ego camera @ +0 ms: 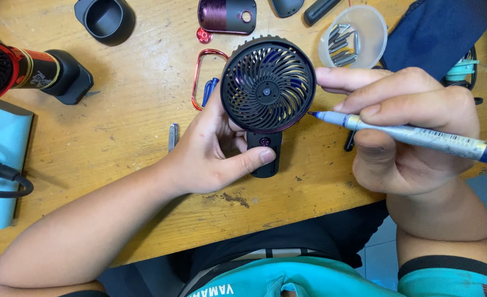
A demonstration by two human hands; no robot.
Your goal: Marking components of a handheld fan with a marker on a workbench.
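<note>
One small black handheld fan [267, 85] stands over the wooden workbench [117, 132], grille facing up at the camera, handle pointing toward the person. The left hand [210, 151] pinches that handle between thumb and fingers. The right hand [403, 126] grips one blue-tipped screwdriver [414, 135], lying crosswise, tip aimed left at the fan's rim. One clear cup of bits [353, 36] sits behind; one red carabiner [202, 77] lies beside the fan.
</note>
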